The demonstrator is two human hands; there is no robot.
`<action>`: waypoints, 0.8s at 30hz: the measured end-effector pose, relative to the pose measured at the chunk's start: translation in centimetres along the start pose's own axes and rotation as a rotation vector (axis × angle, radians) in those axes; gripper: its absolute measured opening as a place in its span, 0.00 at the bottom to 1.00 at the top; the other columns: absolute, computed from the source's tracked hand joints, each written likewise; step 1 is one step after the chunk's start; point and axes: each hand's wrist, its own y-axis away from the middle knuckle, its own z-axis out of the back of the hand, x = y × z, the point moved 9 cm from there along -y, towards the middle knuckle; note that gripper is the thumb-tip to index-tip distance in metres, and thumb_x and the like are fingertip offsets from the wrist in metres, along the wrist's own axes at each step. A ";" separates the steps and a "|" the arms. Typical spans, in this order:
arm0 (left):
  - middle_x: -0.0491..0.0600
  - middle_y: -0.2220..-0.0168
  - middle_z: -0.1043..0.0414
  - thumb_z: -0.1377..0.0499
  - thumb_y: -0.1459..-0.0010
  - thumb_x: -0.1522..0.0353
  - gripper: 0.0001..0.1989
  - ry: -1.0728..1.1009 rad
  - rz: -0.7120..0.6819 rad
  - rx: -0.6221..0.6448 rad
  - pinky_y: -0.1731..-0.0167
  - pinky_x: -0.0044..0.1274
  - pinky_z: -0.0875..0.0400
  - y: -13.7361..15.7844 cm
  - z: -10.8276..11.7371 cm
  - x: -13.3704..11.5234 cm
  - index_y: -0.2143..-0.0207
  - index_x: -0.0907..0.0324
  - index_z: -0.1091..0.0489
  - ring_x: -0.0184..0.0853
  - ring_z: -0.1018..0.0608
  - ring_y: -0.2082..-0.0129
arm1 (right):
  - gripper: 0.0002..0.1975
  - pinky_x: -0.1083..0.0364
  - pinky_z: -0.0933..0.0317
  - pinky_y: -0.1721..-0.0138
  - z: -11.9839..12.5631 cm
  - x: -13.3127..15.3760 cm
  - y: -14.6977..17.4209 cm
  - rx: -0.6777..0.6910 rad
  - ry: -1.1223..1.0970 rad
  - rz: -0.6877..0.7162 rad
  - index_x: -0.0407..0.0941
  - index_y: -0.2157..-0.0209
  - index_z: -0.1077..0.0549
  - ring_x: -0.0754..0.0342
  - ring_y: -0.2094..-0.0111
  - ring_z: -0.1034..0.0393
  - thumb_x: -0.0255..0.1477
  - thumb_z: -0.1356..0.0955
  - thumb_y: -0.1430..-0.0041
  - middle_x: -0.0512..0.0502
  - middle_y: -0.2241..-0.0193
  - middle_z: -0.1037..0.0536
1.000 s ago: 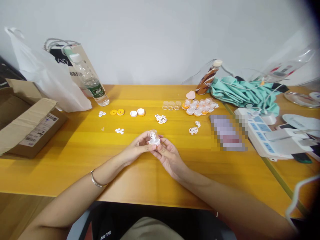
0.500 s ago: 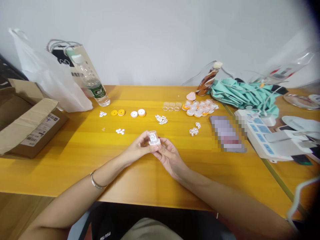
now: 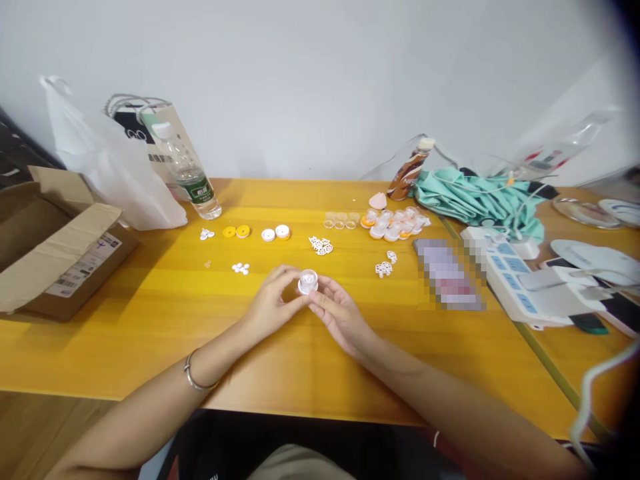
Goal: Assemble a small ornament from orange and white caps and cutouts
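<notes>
Between my two hands, over the front middle of the table, is a small white round piece with a clear domed cover (image 3: 308,283). My left hand (image 3: 274,298) grips it from the left, thumb and fingers closed on its edge. From the other side my right hand (image 3: 339,312) pinches the same piece, its thumb at the front rim. Beyond the hands lie white wheel-shaped cutouts (image 3: 321,246) in a small heap. Clear round covers (image 3: 341,221) stand in a row behind them.
White discs (image 3: 241,269), white round caps (image 3: 275,233) and yellow rings (image 3: 236,231) lie to the left. Domed pieces (image 3: 395,223) cluster right, near a phone (image 3: 450,275) and a power strip (image 3: 510,280). A cardboard box (image 3: 95,267) and water bottle (image 3: 200,193) stand left.
The covered piece has tipped in my hands, so its round top now faces me more than its side. Both hands keep hold of it. The view has shifted slightly.
</notes>
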 end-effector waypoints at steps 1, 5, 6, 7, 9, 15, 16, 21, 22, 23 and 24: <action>0.51 0.62 0.31 0.42 0.46 0.65 0.14 -0.014 0.000 -0.002 0.58 0.29 0.35 0.1 0.0 0.1 0.57 0.57 0.32 0.36 0.29 0.60 | 0.17 0.53 0.40 0.49 0.1 0.1 0.0 -0.009 0.026 0.012 0.48 0.62 0.28 0.55 0.56 0.30 0.27 0.27 0.57 0.52 0.59 0.24; 0.52 0.57 0.31 0.43 0.45 0.65 0.21 -0.038 -0.009 0.004 0.56 0.30 0.34 0.1 -0.3 0.4 0.48 0.55 0.37 0.36 0.29 0.59 | 0.16 0.54 0.37 0.53 0.7 0.6 -0.4 -0.042 0.082 0.047 0.47 0.64 0.27 0.56 0.60 0.28 0.26 0.26 0.59 0.50 0.62 0.23; 0.52 0.55 0.31 0.43 0.45 0.65 0.24 -0.037 -0.014 0.007 0.55 0.31 0.34 0.1 -0.4 0.4 0.46 0.54 0.41 0.37 0.28 0.58 | 0.16 0.54 0.37 0.53 0.9 0.7 -0.6 -0.058 0.082 0.051 0.46 0.64 0.27 0.56 0.60 0.28 0.27 0.26 0.59 0.50 0.62 0.23; 0.53 0.54 0.31 0.42 0.45 0.65 0.27 -0.039 -0.022 0.011 0.55 0.31 0.35 0.0 -0.5 0.3 0.43 0.53 0.44 0.37 0.28 0.57 | 0.16 0.54 0.37 0.54 1.1 0.8 -0.7 -0.073 0.083 0.054 0.46 0.64 0.27 0.55 0.60 0.28 0.28 0.26 0.58 0.49 0.63 0.22; 0.53 0.52 0.33 0.43 0.45 0.66 0.30 -0.056 -0.052 0.022 0.53 0.32 0.35 -0.1 -0.6 -0.3 0.41 0.52 0.49 0.37 0.29 0.56 | 0.16 0.54 0.37 0.54 1.4 1.1 -1.0 -0.084 0.097 0.059 0.45 0.64 0.26 0.55 0.60 0.28 0.28 0.26 0.58 0.48 0.63 0.22; 0.54 0.49 0.38 0.48 0.41 0.69 0.25 -0.180 -0.136 0.095 0.50 0.31 0.37 -0.8 -1.6 -1.7 0.41 0.52 0.48 0.37 0.32 0.50 | 0.17 0.56 0.38 0.53 1.9 2.0 -1.6 -0.055 0.097 0.090 0.46 0.64 0.27 0.57 0.62 0.27 0.26 0.26 0.60 0.51 0.66 0.21; 0.54 0.50 0.37 0.49 0.41 0.69 0.23 -0.189 -0.146 0.106 0.50 0.31 0.36 -1.1 -1.8 -1.7 0.42 0.52 0.46 0.37 0.32 0.51 | 0.18 0.56 0.38 0.52 2.1 2.1 -1.7 -0.052 0.080 0.092 0.46 0.63 0.28 0.58 0.62 0.27 0.26 0.26 0.60 0.51 0.66 0.21; 0.53 0.53 0.33 0.47 0.42 0.70 0.21 -0.123 -0.190 0.128 0.52 0.29 0.35 -4.3 -2.0 -1.3 0.46 0.55 0.41 0.36 0.29 0.54 | 0.23 0.53 0.40 0.50 4.0 2.7 -1.7 -0.191 -0.019 0.171 0.48 0.59 0.35 0.58 0.60 0.28 0.27 0.26 0.59 0.51 0.64 0.23; 0.53 0.53 0.33 0.46 0.43 0.70 0.21 -0.104 -0.201 0.118 0.53 0.29 0.35 -5.4 -2.0 -1.3 0.46 0.56 0.40 0.36 0.29 0.55 | 0.23 0.53 0.39 0.51 4.5 2.8 -1.5 -0.245 -0.026 0.211 0.49 0.59 0.36 0.58 0.59 0.29 0.28 0.27 0.58 0.51 0.63 0.24; 0.53 0.53 0.33 0.46 0.44 0.70 0.22 -0.087 -0.211 0.113 0.54 0.28 0.34 -6.6 -2.2 -1.3 0.46 0.57 0.40 0.35 0.28 0.56 | 0.22 0.52 0.39 0.51 4.8 3.0 -1.1 -0.298 -0.022 0.258 0.49 0.59 0.37 0.57 0.58 0.30 0.29 0.28 0.57 0.50 0.61 0.25; 0.53 0.53 0.33 0.45 0.45 0.70 0.22 -0.068 -0.227 0.112 0.56 0.27 0.33 -7.9 -2.5 -1.2 0.46 0.57 0.41 0.35 0.28 0.56 | 0.22 0.52 0.38 0.52 5.0 3.2 -0.6 -0.344 -0.003 0.310 0.49 0.59 0.37 0.57 0.57 0.31 0.30 0.28 0.56 0.50 0.59 0.27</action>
